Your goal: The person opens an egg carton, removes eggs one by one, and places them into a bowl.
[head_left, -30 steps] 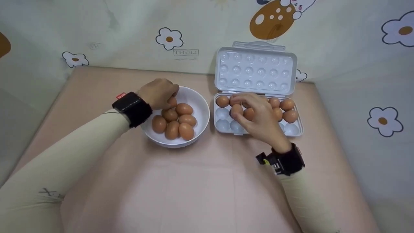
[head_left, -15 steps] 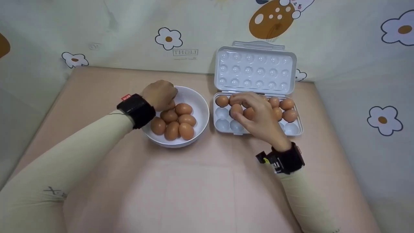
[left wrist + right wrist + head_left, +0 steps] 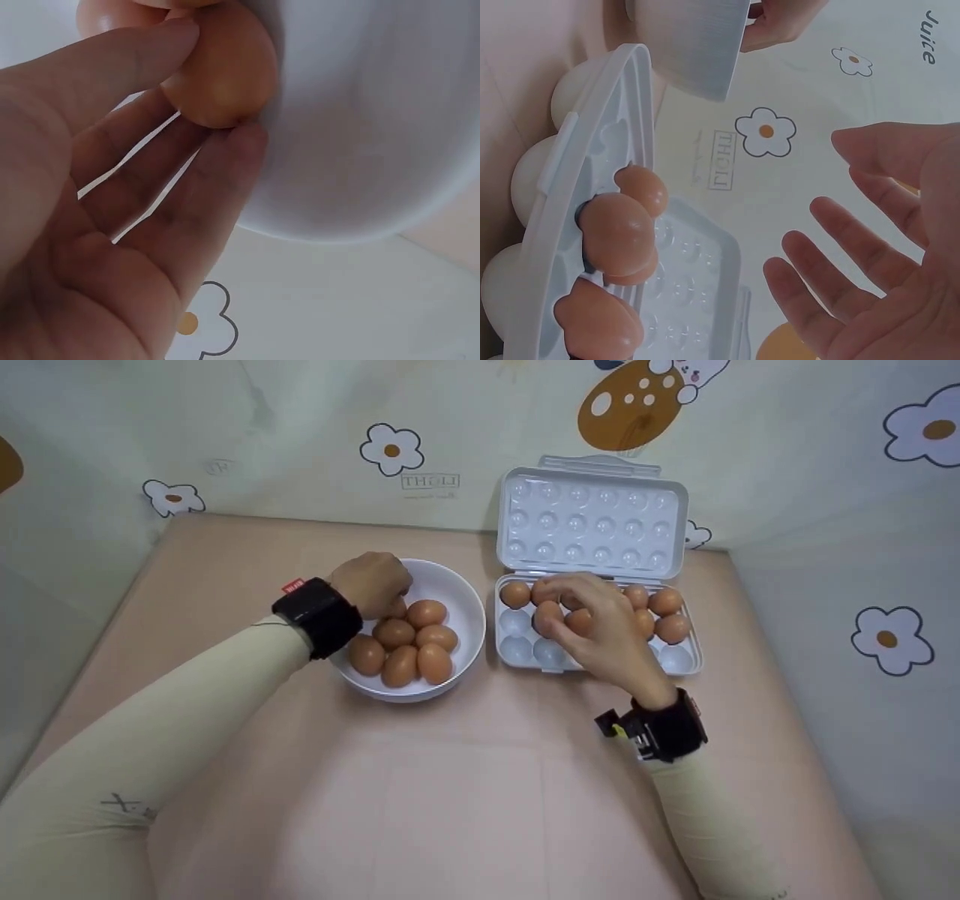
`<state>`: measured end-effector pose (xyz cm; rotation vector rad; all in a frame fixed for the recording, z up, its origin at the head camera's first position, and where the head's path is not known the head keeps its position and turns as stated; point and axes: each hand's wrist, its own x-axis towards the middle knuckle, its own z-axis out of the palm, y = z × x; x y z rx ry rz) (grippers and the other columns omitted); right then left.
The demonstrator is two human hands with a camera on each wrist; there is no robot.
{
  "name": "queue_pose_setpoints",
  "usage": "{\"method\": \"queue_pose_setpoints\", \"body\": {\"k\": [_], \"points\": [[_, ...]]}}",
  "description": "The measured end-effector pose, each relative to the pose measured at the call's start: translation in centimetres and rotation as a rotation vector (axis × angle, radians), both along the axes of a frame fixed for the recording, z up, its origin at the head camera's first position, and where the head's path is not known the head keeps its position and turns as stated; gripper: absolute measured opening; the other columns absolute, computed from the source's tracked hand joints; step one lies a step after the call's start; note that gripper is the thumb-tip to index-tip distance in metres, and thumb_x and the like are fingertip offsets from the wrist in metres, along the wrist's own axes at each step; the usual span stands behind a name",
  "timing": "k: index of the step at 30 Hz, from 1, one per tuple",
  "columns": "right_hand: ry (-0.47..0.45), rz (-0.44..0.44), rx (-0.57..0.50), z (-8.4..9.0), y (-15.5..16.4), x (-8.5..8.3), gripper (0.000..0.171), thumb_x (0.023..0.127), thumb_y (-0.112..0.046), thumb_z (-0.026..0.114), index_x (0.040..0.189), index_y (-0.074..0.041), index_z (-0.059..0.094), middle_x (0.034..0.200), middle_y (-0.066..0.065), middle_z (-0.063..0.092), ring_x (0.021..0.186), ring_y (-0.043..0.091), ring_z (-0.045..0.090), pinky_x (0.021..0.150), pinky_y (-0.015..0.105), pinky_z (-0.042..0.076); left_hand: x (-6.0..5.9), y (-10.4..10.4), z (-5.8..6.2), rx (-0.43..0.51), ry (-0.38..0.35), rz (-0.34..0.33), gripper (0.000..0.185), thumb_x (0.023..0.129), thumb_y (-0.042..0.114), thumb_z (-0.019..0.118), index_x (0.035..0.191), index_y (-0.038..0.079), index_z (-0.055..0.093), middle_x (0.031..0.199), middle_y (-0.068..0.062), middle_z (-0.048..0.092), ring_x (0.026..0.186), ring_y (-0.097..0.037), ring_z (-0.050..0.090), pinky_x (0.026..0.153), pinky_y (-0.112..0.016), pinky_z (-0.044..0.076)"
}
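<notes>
On the left of the head view, my left hand (image 3: 371, 583) reaches down into a white bowl (image 3: 469, 619). Its thumb and fingers pinch a brown egg (image 3: 225, 71) against the bowl's inner wall, as the left wrist view shows. Several other brown eggs (image 3: 400, 664) lie heaped beside it. My right hand (image 3: 606, 626) hovers above a white egg box (image 3: 516, 649), fingers loosely bent and holding nothing; the right wrist view shows it apart from the eggs. Brown eggs (image 3: 618, 232) sit in the box's back and middle rows, some hidden under that hand.
The box's lid (image 3: 592, 521) stands raised at the back, dimpled inside. A pale cloth (image 3: 450, 802) covers the table. Behind it hangs a curtain (image 3: 300, 427) printed with flowers. A black band (image 3: 316, 616) is strapped round each wrist.
My left hand has shifted slightly right and down in the bowl, and the egg under it is more covered. Nearby eggs have moved a little. The right hand has stayed almost still.
</notes>
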<state>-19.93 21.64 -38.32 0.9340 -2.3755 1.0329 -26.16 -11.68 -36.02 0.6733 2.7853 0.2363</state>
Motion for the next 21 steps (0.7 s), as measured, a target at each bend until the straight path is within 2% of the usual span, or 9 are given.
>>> {"method": "queue_pose_setpoints", "body": {"k": [4,9,16,21], "points": [[0.012,-0.007,0.014,-0.2,0.3,-0.2,0.027,0.096,-0.008,0.077,0.124,-0.005,0.073,0.123,0.006,0.075,0.113,0.020,0.067,0.100,0.031,0.050,0.5,0.1,0.8,0.030,0.007,-0.014,0.030,0.091,-0.001,0.072,0.121,-0.005,0.074,0.120,-0.022,0.073,0.107,-0.035,0.065,0.103,-0.050,0.054],[-0.020,-0.055,0.063,-0.4,0.8,-0.3,0.039,0.089,-0.002,0.083,0.126,-0.012,0.074,0.126,0.002,0.074,0.113,0.020,0.067,0.099,0.034,0.052,1.8,0.9,2.0,0.069,0.060,-0.051,0.037,0.096,0.010,0.078,0.131,-0.001,0.072,0.123,-0.021,0.070,0.110,-0.032,0.065,0.105,-0.047,0.054],[-0.067,-0.133,0.196,-1.1,1.6,-1.0,0.049,0.086,-0.002,0.085,0.132,-0.016,0.073,0.130,0.004,0.070,0.121,0.021,0.064,0.102,0.039,0.054,4.3,2.4,3.6,0.200,0.121,-0.087,0.045,0.099,0.022,0.077,0.141,0.008,0.067,0.133,-0.014,0.065,0.121,-0.030,0.062,0.109,-0.046,0.052],[-0.076,-0.152,0.270,-2.1,1.9,-1.5,0.050,0.086,-0.008,0.087,0.134,-0.013,0.073,0.133,0.005,0.068,0.126,0.025,0.061,0.109,0.043,0.049,6.2,3.6,3.6,0.294,0.167,-0.115,0.048,0.098,0.024,0.078,0.142,0.010,0.066,0.136,-0.013,0.065,0.124,-0.030,0.061,0.109,-0.044,0.052]]}}
